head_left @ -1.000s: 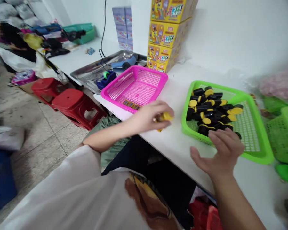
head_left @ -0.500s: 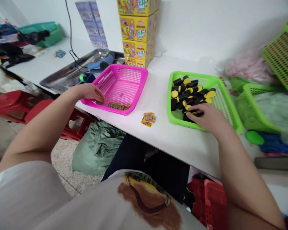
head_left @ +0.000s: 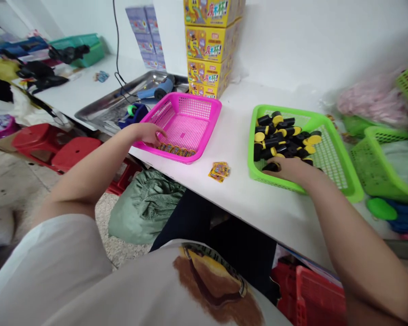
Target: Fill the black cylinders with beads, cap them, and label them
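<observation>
My left hand [head_left: 151, 134] reaches into the pink basket [head_left: 209, 124], at its near left corner. Its thumb and fingers are parted, at the left end of a row of small, round, printed pieces [head_left: 178, 151]. Inside the green basket [head_left: 338, 131], my right hand [head_left: 294, 171] is curled at the near side of a heap of black cylinders with yellow caps [head_left: 280, 133]. A black cylinder [head_left: 271, 167] shows at its fingertips; the palm side is hidden. Between the baskets lies a small pile of yellow printed packets [head_left: 219, 171].
Stacked yellow boxes [head_left: 207, 43] stand against the wall behind the pink basket. Left of them is a metal tray [head_left: 98, 111] with a blue tool [head_left: 158, 89]. More green baskets [head_left: 381, 158] crowd the right side. Red stools [head_left: 76, 151] and a green sack [head_left: 146, 206] are below the table.
The view has shifted, so the table's things sit further right. My left fingers have parted beside the row, which reaches closer to the hand. My right hand has curled lower into the heap.
</observation>
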Tool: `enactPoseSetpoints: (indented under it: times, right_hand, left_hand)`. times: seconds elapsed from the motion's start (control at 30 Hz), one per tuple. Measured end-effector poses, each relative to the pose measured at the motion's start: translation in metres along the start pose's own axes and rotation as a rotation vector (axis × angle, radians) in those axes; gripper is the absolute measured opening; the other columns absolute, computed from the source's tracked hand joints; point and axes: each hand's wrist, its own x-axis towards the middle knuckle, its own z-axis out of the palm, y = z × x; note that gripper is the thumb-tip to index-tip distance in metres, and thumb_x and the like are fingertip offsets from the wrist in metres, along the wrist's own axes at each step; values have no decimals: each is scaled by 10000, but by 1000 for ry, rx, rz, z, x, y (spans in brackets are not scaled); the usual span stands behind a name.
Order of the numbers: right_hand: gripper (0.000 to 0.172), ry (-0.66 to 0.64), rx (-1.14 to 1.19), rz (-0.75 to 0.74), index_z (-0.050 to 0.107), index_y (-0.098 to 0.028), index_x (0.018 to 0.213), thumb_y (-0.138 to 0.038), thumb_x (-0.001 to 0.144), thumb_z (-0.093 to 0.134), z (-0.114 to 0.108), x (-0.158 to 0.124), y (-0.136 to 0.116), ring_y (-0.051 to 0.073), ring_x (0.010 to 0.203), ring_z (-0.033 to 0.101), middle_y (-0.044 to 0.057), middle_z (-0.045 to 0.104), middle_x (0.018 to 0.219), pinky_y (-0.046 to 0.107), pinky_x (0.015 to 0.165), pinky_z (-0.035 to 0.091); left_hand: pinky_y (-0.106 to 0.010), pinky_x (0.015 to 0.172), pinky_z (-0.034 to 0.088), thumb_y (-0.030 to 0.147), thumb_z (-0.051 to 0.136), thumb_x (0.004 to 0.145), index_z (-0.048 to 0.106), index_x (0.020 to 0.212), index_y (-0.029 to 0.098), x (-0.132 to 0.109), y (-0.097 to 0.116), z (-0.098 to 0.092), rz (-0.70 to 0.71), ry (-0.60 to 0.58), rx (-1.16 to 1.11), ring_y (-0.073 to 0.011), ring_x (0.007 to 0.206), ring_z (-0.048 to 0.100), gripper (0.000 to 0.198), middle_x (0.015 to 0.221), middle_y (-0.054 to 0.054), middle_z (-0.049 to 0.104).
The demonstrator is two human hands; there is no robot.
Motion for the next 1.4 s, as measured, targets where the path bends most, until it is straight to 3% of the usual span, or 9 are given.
enactPoseSetpoints:
  times: [0.13,0.23,0.3,0.37,0.43,0.5,0.67,1.23,1.4]
  right_hand:
    - [463,47,67,-41,761,-166,1383,-424,998,741,2,-2,4,394,1048,777,209,820,1101,496,925,594]
    - [421,194,200,-80,753,-239,1356,-395,966,774,3,-13,14,323,1023,764,139,804,1060,464,948,603]
    - [408,357,484,-167,746,-276,1273,-359,883,835,7,-21,22,267,949,744,96,780,1057,430,889,625]
    - [475,531,872,-296,709,-308,1191,-368,769,920,14,-28,28,211,891,728,56,745,1103,393,847,646]
    - [588,697,1169,-403,668,-331,1134,-437,667,1010,23,-32,31,186,914,738,24,709,1141,381,877,663]
    - [617,858,1320,-456,664,-338,1081,-511,630,1049,30,-34,33,189,939,747,10,698,1136,397,881,678]
    - [520,1027,1393,-475,711,-311,1008,-575,686,1024,40,-35,36,138,771,684,15,758,1147,346,747,665]
    - [324,848,1116,-513,773,-336,1037,-605,882,868,41,-54,27,250,1057,763,86,762,1261,435,830,702]
    - [314,800,1133,-531,777,-335,1042,-594,890,869,39,-55,24,266,1145,750,94,749,1253,435,866,700]
  left_hand:
    - [-423,1107,577,185,711,933,668,1518,103,-10,8,-6,-37,37,2,-275,1116,798,591,1221,-165,839]
    - [-460,1221,516,233,659,981,635,1542,116,-32,27,-4,-3,254,4,-307,1346,718,574,1457,-193,748]
    - [-427,1228,521,229,557,1032,602,1557,146,-54,50,9,136,500,-54,-267,1397,687,534,1553,-167,688]
    - [-349,1048,631,195,517,1036,680,1421,144,-74,79,37,490,721,-216,-214,1183,780,420,1383,-137,776]
    - [-313,1005,656,214,509,1089,739,1320,184,-84,108,75,882,614,-232,-175,1080,812,327,1251,-95,825]
    - [-368,1134,633,234,490,1134,728,1370,166,-77,132,116,1064,572,-144,-213,1270,779,342,1338,-146,808]
    - [-520,1363,444,179,436,1143,590,1575,65,-30,147,169,812,465,183,-314,1631,506,473,1660,-236,591]
    - [-434,986,673,99,665,1020,837,1145,182,-38,131,142,847,507,10,-269,1027,799,228,1035,-123,836]
    - [-326,901,659,223,706,1042,857,1102,235,-48,157,128,1014,542,-467,-192,994,776,163,1061,-88,769]
